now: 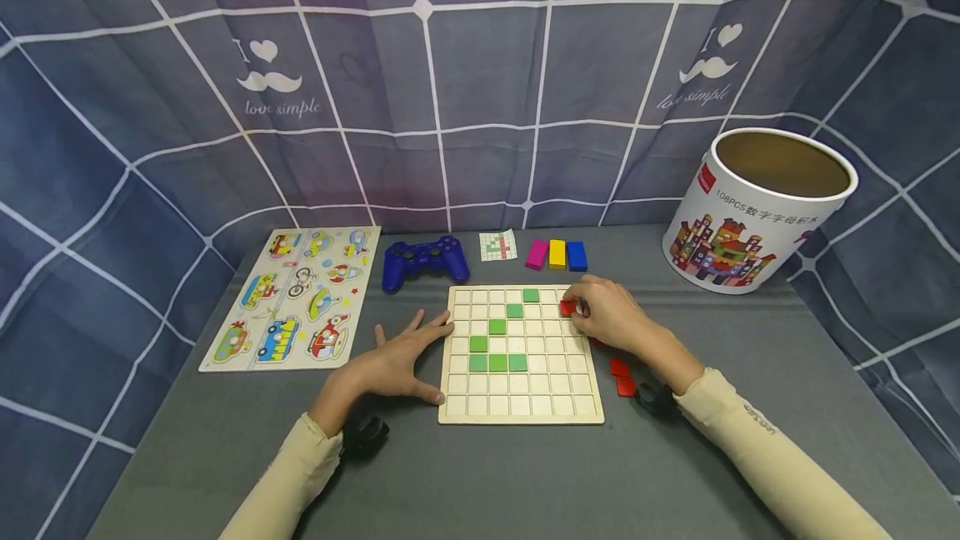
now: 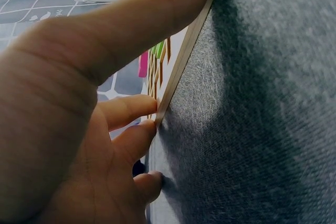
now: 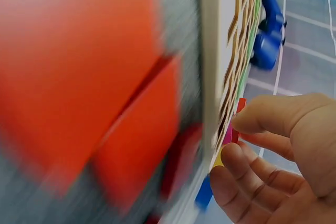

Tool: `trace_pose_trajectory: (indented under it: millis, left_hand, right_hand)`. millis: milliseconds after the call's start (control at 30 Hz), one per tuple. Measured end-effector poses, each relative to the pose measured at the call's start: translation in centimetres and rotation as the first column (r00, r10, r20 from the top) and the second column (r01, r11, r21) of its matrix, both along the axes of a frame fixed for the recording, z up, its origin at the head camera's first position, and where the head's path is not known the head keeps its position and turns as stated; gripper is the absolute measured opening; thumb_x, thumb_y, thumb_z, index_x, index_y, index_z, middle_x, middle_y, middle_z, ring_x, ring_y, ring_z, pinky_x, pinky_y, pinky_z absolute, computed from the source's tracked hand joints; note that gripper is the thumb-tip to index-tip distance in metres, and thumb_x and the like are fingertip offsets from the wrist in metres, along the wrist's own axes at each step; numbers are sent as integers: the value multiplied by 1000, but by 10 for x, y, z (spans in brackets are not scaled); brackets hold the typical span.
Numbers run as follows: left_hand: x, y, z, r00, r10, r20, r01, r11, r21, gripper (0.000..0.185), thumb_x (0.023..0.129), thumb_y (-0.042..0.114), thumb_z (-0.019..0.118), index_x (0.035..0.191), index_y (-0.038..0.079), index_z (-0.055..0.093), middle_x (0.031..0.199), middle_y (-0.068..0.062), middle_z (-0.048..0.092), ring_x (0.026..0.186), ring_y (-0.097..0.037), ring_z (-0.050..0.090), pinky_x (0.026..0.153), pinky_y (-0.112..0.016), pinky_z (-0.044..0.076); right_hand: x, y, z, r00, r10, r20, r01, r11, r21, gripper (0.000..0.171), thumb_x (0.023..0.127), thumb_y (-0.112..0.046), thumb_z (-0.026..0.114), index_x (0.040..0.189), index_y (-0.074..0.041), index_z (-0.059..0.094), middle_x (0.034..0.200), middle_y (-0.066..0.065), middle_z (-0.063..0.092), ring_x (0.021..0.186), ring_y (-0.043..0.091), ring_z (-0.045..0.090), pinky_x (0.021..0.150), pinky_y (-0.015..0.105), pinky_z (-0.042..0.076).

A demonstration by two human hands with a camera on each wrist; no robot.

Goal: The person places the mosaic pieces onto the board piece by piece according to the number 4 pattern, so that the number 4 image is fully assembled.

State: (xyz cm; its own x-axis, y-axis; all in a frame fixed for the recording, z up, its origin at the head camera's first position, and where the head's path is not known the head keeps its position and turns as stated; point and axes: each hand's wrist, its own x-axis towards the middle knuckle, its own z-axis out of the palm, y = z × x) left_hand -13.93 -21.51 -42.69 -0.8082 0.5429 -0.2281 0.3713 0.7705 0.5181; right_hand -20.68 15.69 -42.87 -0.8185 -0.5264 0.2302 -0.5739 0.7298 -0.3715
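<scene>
pinching the red tile [image 1: 567, 307] in right hand [image 1: 611, 317]; best dropped flat into one square while spread left hand [image 1: 390, 363] steadies the board [image 1: 521, 411].

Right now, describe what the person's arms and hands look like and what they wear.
Both hands, the left hand and the right hand, are bare, with no gloves or rings visible. Each arm is covered to the wrist by a cream long sleeve; the right sleeve carries small dark lettering near the cuff. A black wrist-mounted device sits at each wrist.
</scene>
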Motion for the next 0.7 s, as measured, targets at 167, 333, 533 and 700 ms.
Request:
trace_pose_trajectory:
  millis: [167, 333, 533, 700]
  left_hand:
    - [1, 0, 0, 1000, 3, 3, -3, 1000, 3, 109, 74, 45, 88, 160, 20, 27, 168, 2, 9, 151, -37, -3, 95, -84, -10]
    - [1, 0, 1, 1000, 2, 4, -2, 1000, 3, 109, 74, 45, 88, 160, 20, 27, 168, 2, 9, 151, -37, -3, 95, -85, -10]
    - [0, -1, 0, 1000, -2, 9, 2, 1000, 8, 110, 73, 47, 88, 160, 20, 27, 168, 3, 9, 151, -37, -4, 95, -84, -11]
    - [1, -1, 0, 1000, 2, 11, -2, 1000, 0, 110, 72, 48, 88, 160, 21, 27, 168, 4, 8, 151, -36, -4, 95, -84, -11]
  right_hand:
    - [-2, -25, 1, 998, 56, 6, -56, 998, 1, 26, 78, 0, 74, 104, -5, 75, 94, 4, 65, 65, 13, 50, 52, 29, 43]
    - [-4, -42, 1, 996, 90, 16, -90, 996, 20, 25, 80, 1, 71, 103, -6, 76, 90, 4, 64, 65, 13, 48, 51, 26, 40]
    - [-4, -52, 1, 995, 91, 33, -93, 994, 63, 27, 80, 3, 69, 105, -4, 76, 93, 7, 64, 60, 13, 44, 48, 24, 32]
    - [-3, -56, 4, 995, 86, 47, -90, 993, 74, 28, 80, 2, 71, 107, -4, 76, 95, 7, 64, 61, 14, 46, 48, 24, 34]
